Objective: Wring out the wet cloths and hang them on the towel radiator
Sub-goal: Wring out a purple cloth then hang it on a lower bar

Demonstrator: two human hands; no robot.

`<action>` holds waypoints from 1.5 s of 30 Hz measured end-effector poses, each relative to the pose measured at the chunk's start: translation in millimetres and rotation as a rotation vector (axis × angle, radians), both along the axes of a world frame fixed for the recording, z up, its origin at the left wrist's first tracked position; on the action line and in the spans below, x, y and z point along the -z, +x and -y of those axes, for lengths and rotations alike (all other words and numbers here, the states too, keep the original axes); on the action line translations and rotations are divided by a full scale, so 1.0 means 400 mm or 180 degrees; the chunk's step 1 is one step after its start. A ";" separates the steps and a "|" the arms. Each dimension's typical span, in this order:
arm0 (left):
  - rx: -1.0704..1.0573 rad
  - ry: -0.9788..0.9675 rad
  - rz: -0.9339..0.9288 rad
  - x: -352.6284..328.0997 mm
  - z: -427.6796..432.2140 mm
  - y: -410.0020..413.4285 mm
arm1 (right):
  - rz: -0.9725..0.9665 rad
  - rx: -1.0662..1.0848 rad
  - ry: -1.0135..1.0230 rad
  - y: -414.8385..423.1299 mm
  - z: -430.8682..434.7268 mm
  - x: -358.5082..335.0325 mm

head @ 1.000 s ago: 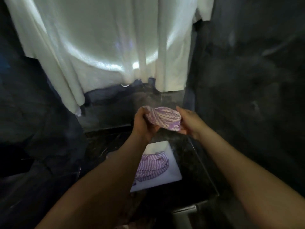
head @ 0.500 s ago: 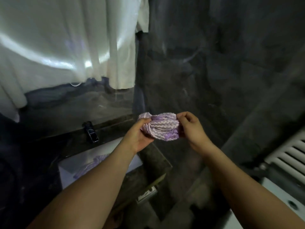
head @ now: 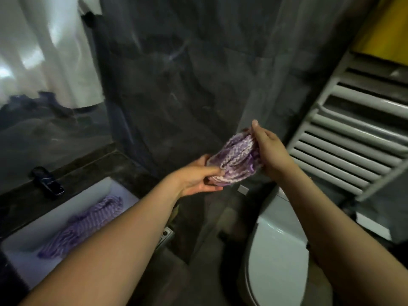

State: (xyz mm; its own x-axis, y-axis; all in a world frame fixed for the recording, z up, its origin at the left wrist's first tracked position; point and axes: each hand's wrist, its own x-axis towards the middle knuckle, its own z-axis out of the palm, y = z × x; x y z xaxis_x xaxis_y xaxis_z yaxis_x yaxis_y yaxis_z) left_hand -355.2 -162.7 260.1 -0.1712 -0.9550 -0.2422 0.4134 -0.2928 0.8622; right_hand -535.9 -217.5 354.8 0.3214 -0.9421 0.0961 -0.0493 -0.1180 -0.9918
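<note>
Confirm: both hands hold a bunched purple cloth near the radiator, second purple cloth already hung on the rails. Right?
Not quite. The second cloth is not on the rails; it lies in the white sink at lower left, as the head view shows. The rest stands: the left hand and right hand hold the bunched purple cloth near the radiator.

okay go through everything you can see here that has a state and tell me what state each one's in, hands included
Left hand: closed on the held cloth's near end.
Right hand: closed on its far end.
Held purple cloth: bunched between both hands, not yet hung.
Second purple cloth: lying twisted in the white sink.
Towel radiator: lower rungs bare; something yellow at its top.
Toilet lid: down.
</note>
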 end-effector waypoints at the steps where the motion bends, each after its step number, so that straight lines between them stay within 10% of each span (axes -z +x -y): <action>1: 0.0035 -0.0008 0.0029 0.004 0.021 -0.047 | -0.0007 0.0164 0.0041 -0.049 0.014 0.006; 11: -0.0597 0.0301 -0.1359 0.002 0.204 -0.371 | -0.0939 0.0964 -0.0032 -0.430 0.120 0.117; 18: -0.0381 -0.0210 -0.0598 -0.058 0.312 -0.503 | -0.1370 0.0408 -0.0263 -0.553 0.187 0.100; 25: 0.0188 -0.0980 0.0866 -0.095 0.400 -0.643 | -0.0367 0.0681 0.0307 -0.617 0.291 0.032; 36: -0.0721 -0.1083 0.1577 -0.111 0.593 -0.765 | 0.0682 0.1283 0.0592 -0.841 0.417 0.017; 45: 0.0492 -0.0933 0.0984 -0.172 0.699 -0.861 | 0.0477 0.1344 0.0276 -0.968 0.445 0.031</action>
State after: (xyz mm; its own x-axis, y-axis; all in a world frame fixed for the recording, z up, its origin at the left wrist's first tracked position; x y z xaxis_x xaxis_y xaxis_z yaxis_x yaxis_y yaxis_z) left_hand -699.8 -442.4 329.0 -0.2793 -0.9598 -0.0276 0.0940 -0.0560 0.9940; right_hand -923.2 -395.6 342.3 -0.1040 -0.9942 0.0274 0.0694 -0.0347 -0.9970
